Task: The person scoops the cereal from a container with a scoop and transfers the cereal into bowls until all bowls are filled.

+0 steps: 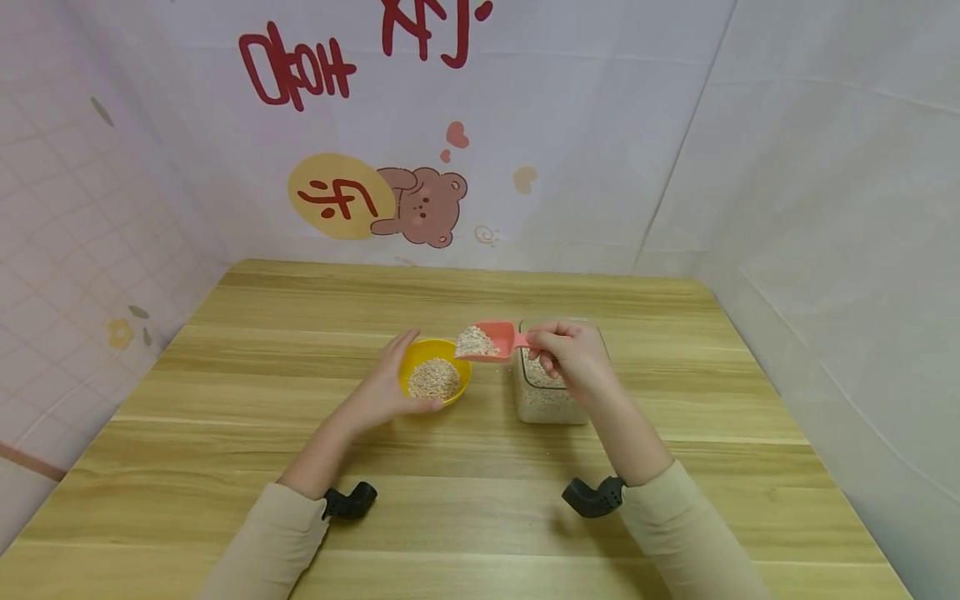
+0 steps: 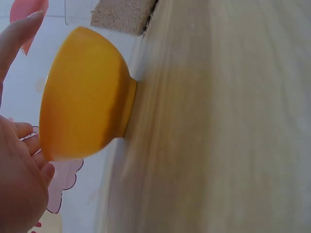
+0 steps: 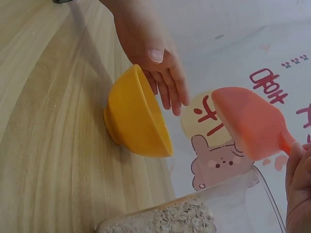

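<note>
A yellow bowl (image 1: 462, 385) with a heap of oats (image 1: 434, 380) in it stands on the table, upright. My left hand (image 1: 381, 385) is at the bowl's left side, thumb and fingers spread around its rim; in the right wrist view the fingers (image 3: 169, 87) look nearly straight. Whether they touch the bowl I cannot tell. My right hand (image 1: 573, 354) grips the handle of a pink scoop (image 1: 504, 335) loaded with oats. The scoop is held up between the bowl and a clear container of oats (image 1: 551, 407), its front edge near the bowl's right rim.
The clear container stands right of the bowl, under my right hand. Black wrist mounts (image 1: 592, 497) sit at both sleeves. A printed cloth (image 1: 570, 125) with a bear hangs behind the wooden table (image 1: 465, 517), and cloth walls flank it.
</note>
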Available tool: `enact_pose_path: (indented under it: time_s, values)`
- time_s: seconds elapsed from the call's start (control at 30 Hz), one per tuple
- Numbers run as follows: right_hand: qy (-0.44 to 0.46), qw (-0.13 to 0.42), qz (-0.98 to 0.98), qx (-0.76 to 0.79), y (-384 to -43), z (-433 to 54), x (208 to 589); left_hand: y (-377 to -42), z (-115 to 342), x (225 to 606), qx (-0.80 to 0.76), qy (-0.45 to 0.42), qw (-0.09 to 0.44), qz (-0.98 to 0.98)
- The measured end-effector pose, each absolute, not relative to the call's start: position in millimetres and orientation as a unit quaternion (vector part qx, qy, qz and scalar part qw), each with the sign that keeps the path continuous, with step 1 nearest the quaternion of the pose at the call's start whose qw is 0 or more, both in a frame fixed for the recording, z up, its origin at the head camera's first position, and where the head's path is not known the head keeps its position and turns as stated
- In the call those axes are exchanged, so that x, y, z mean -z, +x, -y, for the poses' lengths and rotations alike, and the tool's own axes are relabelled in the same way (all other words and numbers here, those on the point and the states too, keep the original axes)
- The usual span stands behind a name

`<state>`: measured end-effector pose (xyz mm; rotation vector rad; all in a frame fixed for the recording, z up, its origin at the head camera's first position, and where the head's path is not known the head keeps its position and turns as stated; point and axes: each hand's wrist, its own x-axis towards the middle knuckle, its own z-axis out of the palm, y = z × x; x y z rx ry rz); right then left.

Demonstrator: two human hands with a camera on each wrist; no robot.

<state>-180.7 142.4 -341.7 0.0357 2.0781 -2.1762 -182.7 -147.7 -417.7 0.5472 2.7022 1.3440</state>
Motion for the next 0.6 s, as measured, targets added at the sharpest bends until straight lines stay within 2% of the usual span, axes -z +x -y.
enact_pose_path:
  time_s: [0.17,0.4,0.6]
  values:
    - [0.029,0.069,-0.707,0.703,-184.0,-136.1,341.5,-184.4,153.9,423.2,-0.441,0.179,0.046,-0.878]
    - [0.011,0.102,-0.722,0.684,-191.5,-129.8,343.6,-186.9,158.0,428.1,-0.453,0.179,0.058,-0.871]
    - [0.004,0.108,-0.737,0.667,-196.8,-122.1,341.3,-189.2,158.1,431.2,-0.452,0.178,0.069,-0.871]
